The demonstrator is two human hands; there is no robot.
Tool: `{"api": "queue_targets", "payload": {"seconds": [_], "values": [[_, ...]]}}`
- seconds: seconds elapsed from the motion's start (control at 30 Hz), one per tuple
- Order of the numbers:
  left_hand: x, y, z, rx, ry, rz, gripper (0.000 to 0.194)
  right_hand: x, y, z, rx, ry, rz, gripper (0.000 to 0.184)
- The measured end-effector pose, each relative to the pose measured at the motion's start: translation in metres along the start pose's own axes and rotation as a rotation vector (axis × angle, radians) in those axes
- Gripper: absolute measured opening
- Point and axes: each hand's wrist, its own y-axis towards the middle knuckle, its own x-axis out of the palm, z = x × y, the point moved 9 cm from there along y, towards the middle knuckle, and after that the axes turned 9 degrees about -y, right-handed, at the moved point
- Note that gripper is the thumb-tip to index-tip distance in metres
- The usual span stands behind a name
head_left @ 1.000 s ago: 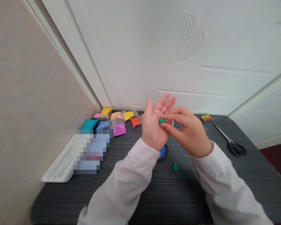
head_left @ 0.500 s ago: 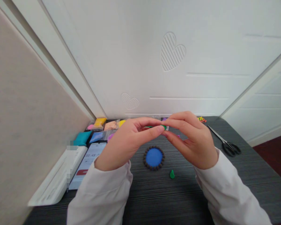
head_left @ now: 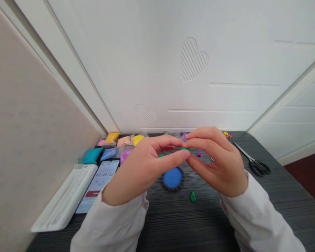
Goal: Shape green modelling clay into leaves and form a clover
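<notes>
While dark table [head_left: 170,224] lies under everything, your left hand [head_left: 141,166] and right hand [head_left: 217,159] meet above it. Scissors [head_left: 252,160] right of your right hand. Blue disc [head_left: 172,177], dark beaded rim, between your wrists. Green teardrop [head_left: 193,196] nearer, right of disc. Green lump [head_left: 185,148] between your fingertips, both hands pinching, partly hidden.

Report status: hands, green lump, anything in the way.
Left hand, right hand: both pinching green lump. Lump partly hidden. Blue disc, green drop on table below. No obstruction visible.
</notes>
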Motion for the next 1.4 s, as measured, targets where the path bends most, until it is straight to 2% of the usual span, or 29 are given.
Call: {"api": "queue_targets", "payload": {"seconds": [0.23,0.43,0.77,0.93,1.1,1.4], "values": [[0.001,-0.002,0.001,-0.002,-0.001,-0.013,0.016,-0.004,0.002,-0.003,-0.025,0.026,0.031,0.024],[0.002,-0.002,0.006,0.04,-0.012,-0.005,0.021,-0.006,0.002,-0.004,-0.053,0.052,0.044,0.032],[0.002,-0.002,0.006,0.046,-0.038,0.022,0.022,-0.009,0.001,-0.003,-0.052,0.081,0.095,0.03],[0.001,-0.003,0.007,0.047,-0.072,0.021,0.023,-0.009,0.001,0.0,-0.014,0.089,0.088,0.033],[-0.002,-0.003,0.008,0.053,-0.079,0.045,0.019,-0.011,0.002,0.0,-0.017,0.097,0.092,0.029],[-0.003,-0.002,0.006,0.03,-0.164,0.064,0.015,-0.015,-0.002,0.005,0.039,0.126,0.144,0.029]]}}
